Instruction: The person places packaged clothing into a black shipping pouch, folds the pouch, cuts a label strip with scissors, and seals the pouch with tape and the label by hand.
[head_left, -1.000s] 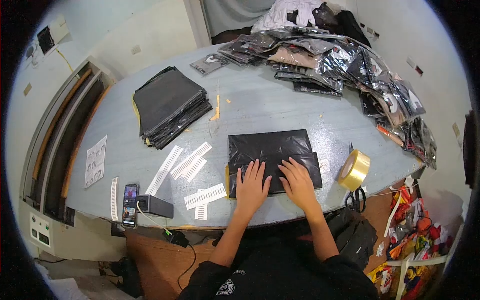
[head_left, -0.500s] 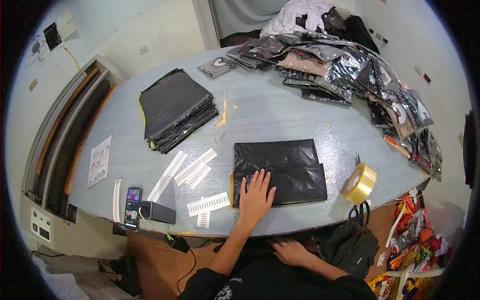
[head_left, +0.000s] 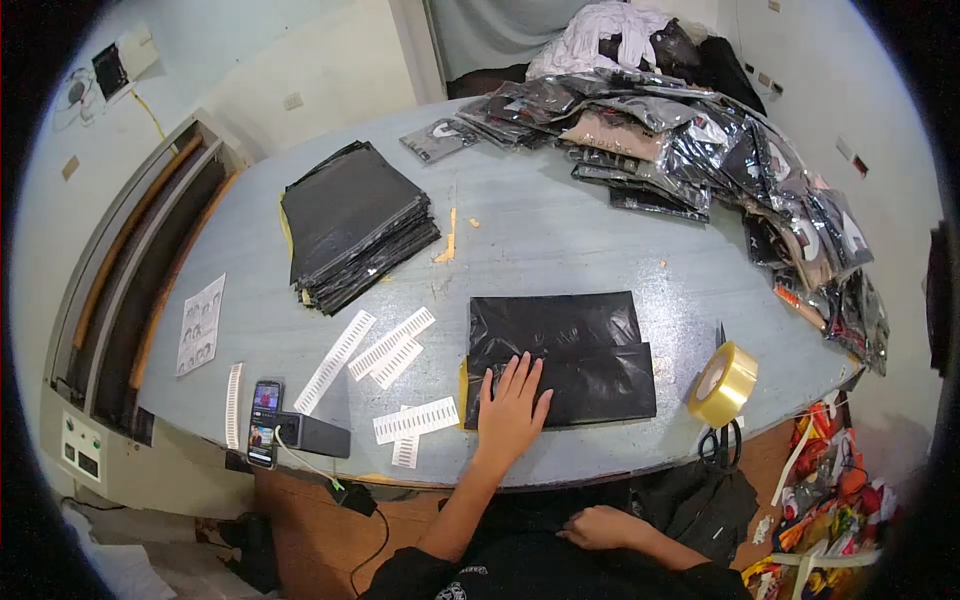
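Left of the black bag (head_left: 560, 358), label strips (head_left: 385, 345) lie on the counter (head_left: 560, 230). Our left hand (head_left: 512, 405) stays flat, fingers spread, on the bag's near left corner. Our right hand (head_left: 600, 527) has left the bag and now rests loosely curled, empty, below the counter edge, so pressing has ended.

The left hand (head_left: 512, 408) is laid flat, palm down, with the fingers (head_left: 522, 371) extended and slightly spread, pointed toward twelve o'clock. Its bare forearm is stretched back toward seven o'clock, where a dark sleeve is met. The right hand (head_left: 598, 527) is held low against the body at six o'clock, loosely curled, its forearm angled toward four o'clock.
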